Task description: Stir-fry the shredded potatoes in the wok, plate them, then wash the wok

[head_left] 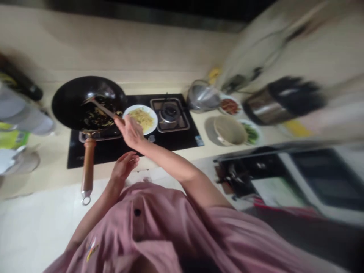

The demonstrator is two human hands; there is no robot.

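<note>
Working the spatula (104,109) in the wok (66,100), on the hob's (76,153) left side, appears to be the current step. The right hand (132,131) grips the spatula; the left hand (124,166), loosely curled, appears empty. Further strokes likely call for steadying the wok handle (89,163).

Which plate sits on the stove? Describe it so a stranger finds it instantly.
Find the glossy black stove. Between the round black wok and the dark round burner sits a round white plate. Only this plate holds pale-yellow shredded food.
</note>
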